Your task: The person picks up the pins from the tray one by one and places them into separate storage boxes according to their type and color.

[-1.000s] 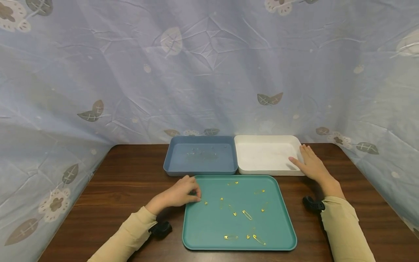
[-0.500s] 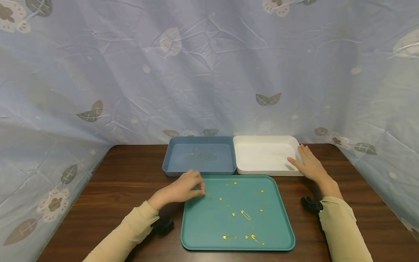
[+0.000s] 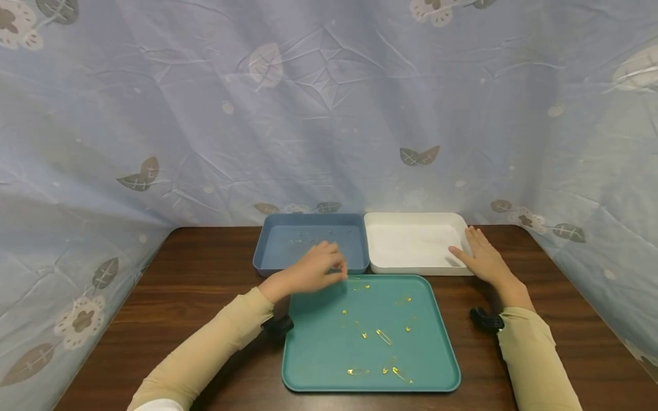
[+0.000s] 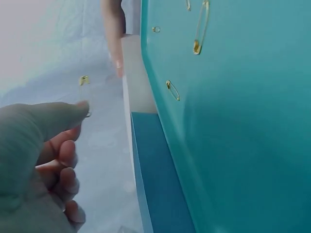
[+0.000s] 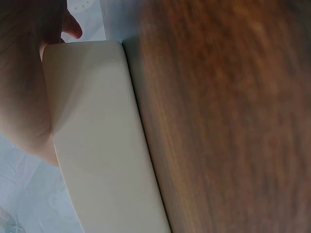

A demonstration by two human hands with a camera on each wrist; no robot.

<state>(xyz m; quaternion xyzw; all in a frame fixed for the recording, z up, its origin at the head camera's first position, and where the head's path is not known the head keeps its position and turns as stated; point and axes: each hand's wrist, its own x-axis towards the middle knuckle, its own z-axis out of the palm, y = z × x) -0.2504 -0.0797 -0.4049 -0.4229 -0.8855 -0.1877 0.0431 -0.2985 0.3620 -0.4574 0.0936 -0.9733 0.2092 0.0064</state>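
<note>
A gold safety pin is pinched between the thumb and fingers of my left hand. In the head view that hand is over the back left edge of the teal tray, close to the blue tray. Several more gold safety pins lie scattered on the teal tray. My right hand rests with extended fingers at the right rim of the white tray. The right wrist view shows it against that tray's pale outer wall.
Blue and white trays stand side by side behind the teal one. A few small, shiny pieces lie in the blue tray, too small to identify. Under everything is a dark wooden table, with a floral cloth hanging behind and at the sides.
My left hand has picked up a safety pin from the left part of the teal tray and moved up and to the right. The right hand stays in place.
</note>
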